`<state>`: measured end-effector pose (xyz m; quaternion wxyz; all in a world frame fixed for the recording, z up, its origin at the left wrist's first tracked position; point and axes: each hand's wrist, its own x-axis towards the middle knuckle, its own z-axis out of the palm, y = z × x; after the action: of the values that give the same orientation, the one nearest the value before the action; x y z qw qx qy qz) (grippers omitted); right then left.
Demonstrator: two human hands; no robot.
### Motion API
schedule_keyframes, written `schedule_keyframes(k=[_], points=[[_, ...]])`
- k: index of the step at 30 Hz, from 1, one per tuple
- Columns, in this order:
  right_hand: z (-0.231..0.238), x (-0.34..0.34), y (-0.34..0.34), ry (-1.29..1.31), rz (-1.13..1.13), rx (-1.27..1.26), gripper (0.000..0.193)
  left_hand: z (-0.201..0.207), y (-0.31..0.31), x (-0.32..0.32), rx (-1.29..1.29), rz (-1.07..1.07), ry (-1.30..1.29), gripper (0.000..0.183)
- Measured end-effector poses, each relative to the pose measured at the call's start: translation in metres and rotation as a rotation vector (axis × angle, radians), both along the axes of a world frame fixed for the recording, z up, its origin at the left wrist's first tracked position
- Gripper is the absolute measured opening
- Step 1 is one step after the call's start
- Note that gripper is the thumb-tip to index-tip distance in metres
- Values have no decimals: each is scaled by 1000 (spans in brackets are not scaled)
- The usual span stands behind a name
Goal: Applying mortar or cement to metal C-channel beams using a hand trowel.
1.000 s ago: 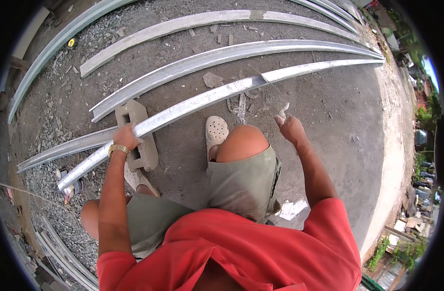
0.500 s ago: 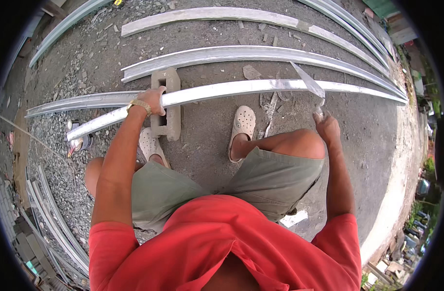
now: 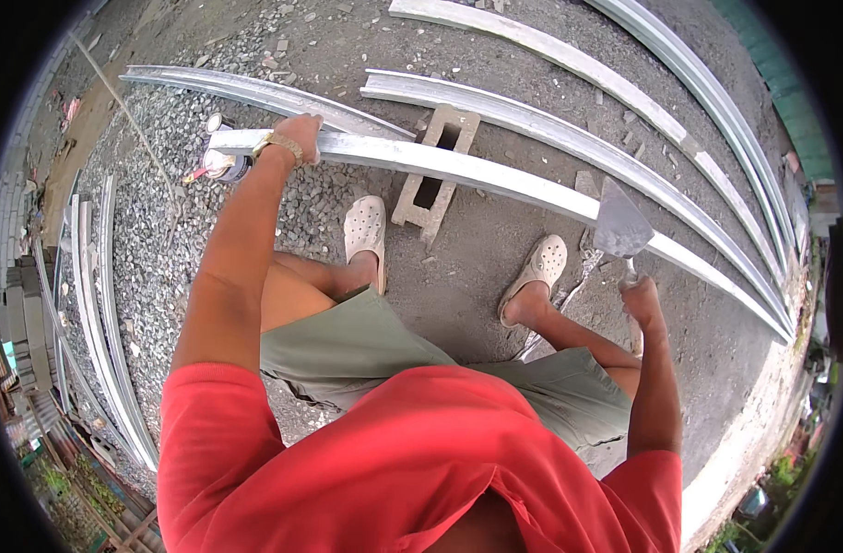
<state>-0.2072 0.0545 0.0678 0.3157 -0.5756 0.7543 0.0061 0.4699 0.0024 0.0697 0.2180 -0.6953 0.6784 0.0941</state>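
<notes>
A long silvery metal channel [image 3: 495,173] lies across a hollow concrete block [image 3: 424,195] in front of me. My left hand [image 3: 299,138], with a gold-coloured watch at the wrist, is closed round the channel near its left end. In my right hand [image 3: 641,304] is the handle of a pointed trowel [image 3: 622,221]. Its grey blade stands over the channel's right part, hiding a bit of it; whether the two touch I cannot tell. Just below the channel's left end sits an open can [image 3: 228,166] with something red at its side.
Beyond the block lie more metal channels [image 3: 532,124] and a pale, worn length [image 3: 550,57]. Others rest on the gravel [image 3: 191,267] at the left. My feet, in beige clogs [image 3: 364,230], stand either side of the block's near end. A thin pole [image 3: 117,97] slants at far left.
My view has turned, so the channels now slope down to the right. My left hand has shifted along the channel toward its left end. The trowel's blade now shows its broad face.
</notes>
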Motion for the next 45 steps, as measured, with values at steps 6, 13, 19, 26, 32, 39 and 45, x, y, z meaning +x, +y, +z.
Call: schedule_keyframes(k=[6, 13, 19, 26, 32, 39, 45], points=[[-28, 261, 25, -48, 410, -154, 35, 3, 51, 34, -279, 489, 27, 82], [-12, 467, -12, -108, 802, -93, 32, -20, 72, 106, -238, 467, 72, 72], [-11, 322, -24, -13, 577, -197, 40, 13, 39, 48, -96, 386, 111, 69], [74, 69, -16, -83, -124, -315, 35, -27, 19, -95, -168, -160, 291, 60], [192, -46, 73, -155, -656, -642, 36, -55, 5, -158, -214, -344, 332, 35], [27, -103, 156, -218, -889, -417, 33, -79, 54, -162, -276, -539, 274, 37], [-24, -91, 180, -324, -917, -411, 34, 73, 21, -207, -137, -335, 801, 67]])
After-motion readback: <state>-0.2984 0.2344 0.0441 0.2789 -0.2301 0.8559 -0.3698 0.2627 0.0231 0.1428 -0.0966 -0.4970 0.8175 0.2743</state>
